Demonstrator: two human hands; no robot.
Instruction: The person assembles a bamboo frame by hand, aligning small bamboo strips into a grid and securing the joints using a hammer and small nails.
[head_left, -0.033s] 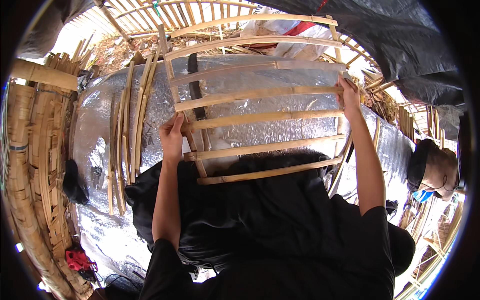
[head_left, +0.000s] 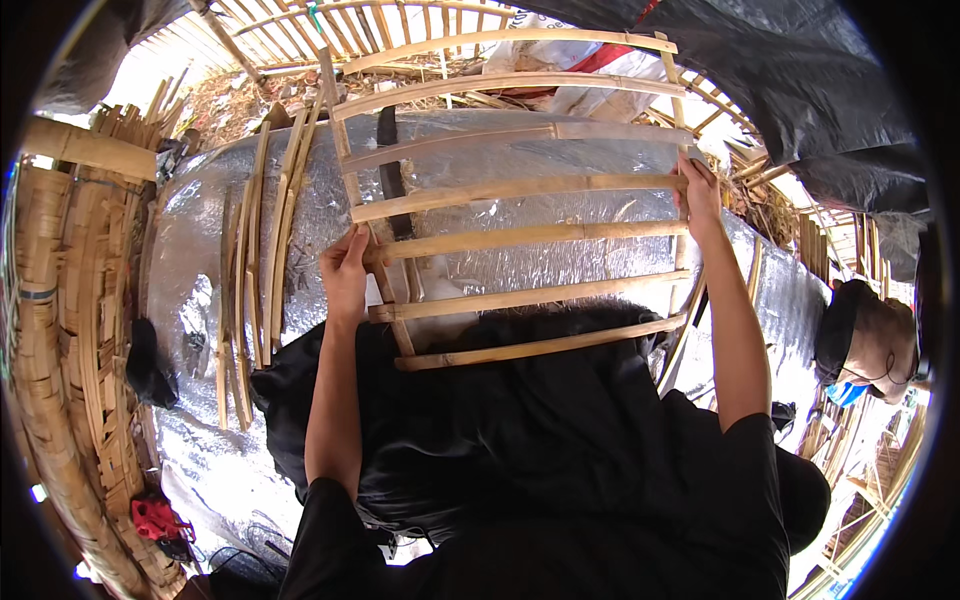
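Observation:
A ladder-like bamboo frame (head_left: 520, 240), with several crosspieces between two side strips, is held up in front of me. My left hand (head_left: 345, 275) is closed round its left side strip, by the end of a crosspiece. On the opposite side my right hand (head_left: 703, 200) grips the right side strip, a little farther up. The frame's near end hangs above the black cloth (head_left: 480, 430) over my lap. Through the gaps shows a long, dark, blade-like strip (head_left: 388, 150) lying on the silver sheet (head_left: 560, 255); I cannot make out what it is.
Loose bamboo strips (head_left: 282, 225) lie on the silver sheet at left. Beyond them stand thick bamboo poles (head_left: 40, 290) and split bamboo. A black item (head_left: 150, 362) and a red item (head_left: 157, 520) lie nearby. Black plastic sheeting (head_left: 800, 90) hangs at upper right; another person (head_left: 875, 340) is at far right.

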